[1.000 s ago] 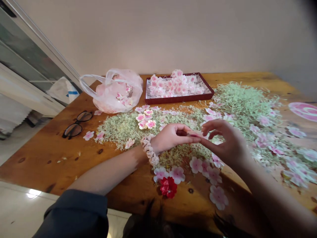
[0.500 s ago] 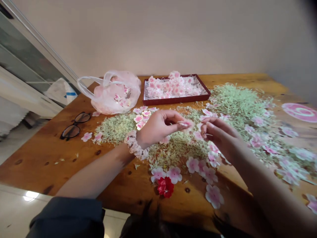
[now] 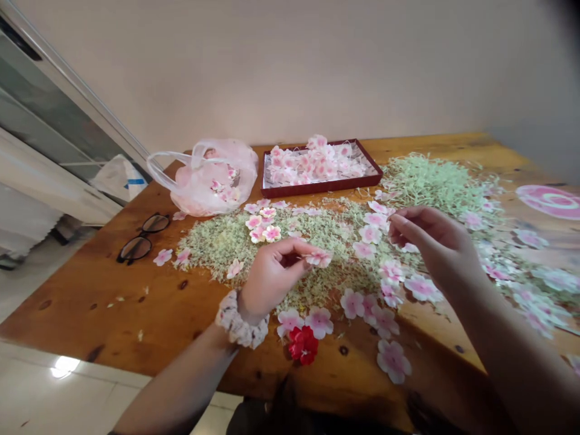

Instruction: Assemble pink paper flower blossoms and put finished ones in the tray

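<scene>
My left hand (image 3: 272, 275) pinches a small pink-and-white fabric flower (image 3: 319, 258) between thumb and fingers, above a pile of pale green shreds (image 3: 217, 238) on the wooden table (image 3: 90, 290). A scrunchie (image 3: 238, 326) sits on that wrist. My right hand (image 3: 435, 241) hovers to the right with its fingertips pressed together; what they hold is too small to make out. Several loose pink flowers (image 3: 367, 305) and one red flower (image 3: 302, 344) lie near the front edge.
A dark red tray (image 3: 317, 187) full of pink flowers stands at the back. Left of it is a pink plastic bag (image 3: 208, 178), and glasses (image 3: 140, 238) lie further left. More green shreds (image 3: 426, 178) and flowers (image 3: 534, 290) spread to the right.
My hands were joined on one flower a second ago; they have pulled apart. The left hand dropped lower and left with the flower, the right moved right.
</scene>
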Action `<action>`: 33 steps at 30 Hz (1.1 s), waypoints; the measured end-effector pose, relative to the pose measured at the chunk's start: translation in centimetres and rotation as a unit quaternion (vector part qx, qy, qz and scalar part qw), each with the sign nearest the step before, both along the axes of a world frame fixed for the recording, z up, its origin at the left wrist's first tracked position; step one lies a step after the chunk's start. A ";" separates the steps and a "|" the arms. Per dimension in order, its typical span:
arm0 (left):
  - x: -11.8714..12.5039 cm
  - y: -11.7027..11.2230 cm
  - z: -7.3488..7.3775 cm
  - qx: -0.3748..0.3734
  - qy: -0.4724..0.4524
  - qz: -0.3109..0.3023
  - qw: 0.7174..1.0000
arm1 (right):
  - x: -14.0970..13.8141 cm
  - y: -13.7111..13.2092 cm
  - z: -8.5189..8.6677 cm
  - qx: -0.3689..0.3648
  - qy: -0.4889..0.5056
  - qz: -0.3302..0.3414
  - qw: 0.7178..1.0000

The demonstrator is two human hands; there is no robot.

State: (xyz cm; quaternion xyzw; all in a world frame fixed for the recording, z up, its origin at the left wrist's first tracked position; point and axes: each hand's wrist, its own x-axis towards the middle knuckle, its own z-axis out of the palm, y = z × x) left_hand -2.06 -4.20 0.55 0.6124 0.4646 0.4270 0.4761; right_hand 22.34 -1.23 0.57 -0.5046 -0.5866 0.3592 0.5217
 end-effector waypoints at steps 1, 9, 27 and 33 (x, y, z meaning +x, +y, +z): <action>0.1 0.0 -0.7 0.005 0.022 -0.009 1.000 | 0.3 0.2 0.0 0.004 -0.019 -0.009 1.000; 0.3 -0.5 -2.0 0.059 0.102 -0.047 0.992 | 5.5 2.2 -0.7 -0.043 -0.376 0.009 0.926; 0.6 -0.5 -2.7 0.123 0.114 -0.116 0.979 | 7.2 2.7 -1.3 -0.054 -0.541 0.030 0.839; 0.4 -0.6 -2.6 0.121 0.114 -0.126 0.978 | 7.9 3.0 -1.4 -0.043 -0.562 -0.118 0.817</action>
